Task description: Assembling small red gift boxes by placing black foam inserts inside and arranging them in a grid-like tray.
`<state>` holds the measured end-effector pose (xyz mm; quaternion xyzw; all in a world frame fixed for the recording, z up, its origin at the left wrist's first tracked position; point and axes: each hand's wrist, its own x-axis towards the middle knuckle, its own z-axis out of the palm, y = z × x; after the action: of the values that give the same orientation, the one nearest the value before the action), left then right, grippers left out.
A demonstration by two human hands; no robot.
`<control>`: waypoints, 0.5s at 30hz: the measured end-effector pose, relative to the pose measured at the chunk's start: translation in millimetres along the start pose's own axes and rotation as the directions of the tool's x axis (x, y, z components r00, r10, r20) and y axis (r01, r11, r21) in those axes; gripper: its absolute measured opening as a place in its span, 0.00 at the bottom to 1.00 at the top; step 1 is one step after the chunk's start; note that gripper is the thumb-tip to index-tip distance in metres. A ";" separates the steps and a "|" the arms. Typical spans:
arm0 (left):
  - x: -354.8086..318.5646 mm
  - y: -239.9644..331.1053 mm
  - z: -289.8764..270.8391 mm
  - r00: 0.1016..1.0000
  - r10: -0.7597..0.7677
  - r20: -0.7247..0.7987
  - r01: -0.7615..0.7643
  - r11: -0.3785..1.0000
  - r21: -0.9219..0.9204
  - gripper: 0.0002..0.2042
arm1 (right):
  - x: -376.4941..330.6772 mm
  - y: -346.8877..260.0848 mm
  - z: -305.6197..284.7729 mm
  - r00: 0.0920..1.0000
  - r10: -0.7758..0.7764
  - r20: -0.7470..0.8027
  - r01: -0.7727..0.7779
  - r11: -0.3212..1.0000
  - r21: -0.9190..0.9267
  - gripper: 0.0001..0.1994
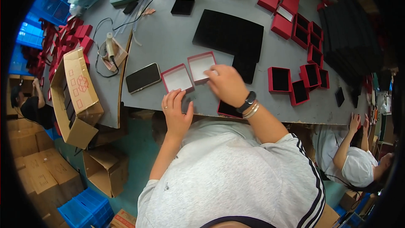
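Grey table point(162, 38) fills the middle; green floor point(141, 154) below, cartons point(55, 171) and blue crates point(86, 209) stacked lower left. Two shallow red boxes with white insides sit near the front edge: left box point(177, 78) and right box point(200, 68), just beside each other. Left hand point(176, 113): fingers loosely extended, tips at the left box's near wall, not gripping. Right hand point(230, 85): fingers bent at the right box's right side (can't tell if they pinch anything). Phone point(143, 77) lies just left of the left box. Large black sheet point(228, 29) lies beyond the right box. Black-lined boxes point(279, 79) cluster to the right; a dark-lined box point(227, 108) at the front edge is partly blocked by the right wrist. Pale handheld tool point(110, 47), corded, stands left, near an open carton point(82, 84). Co-worker point(358, 169) sits at right.
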<state>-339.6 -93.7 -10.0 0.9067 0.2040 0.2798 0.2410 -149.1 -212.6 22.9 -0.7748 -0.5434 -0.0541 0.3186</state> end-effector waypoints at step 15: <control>37.3 7.4 23.0 0.973 -0.046 0.225 0.011 0.988 0.154 0.17 | 26.2 -11.6 -79.7 0.647 -0.704 0.293 0.762 0.612 -0.212 0.06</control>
<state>-295.6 -88.2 -7.3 0.9454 0.2085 0.1540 0.1973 -127.8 -233.0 102.3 -0.5251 -0.8234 -0.1959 0.0891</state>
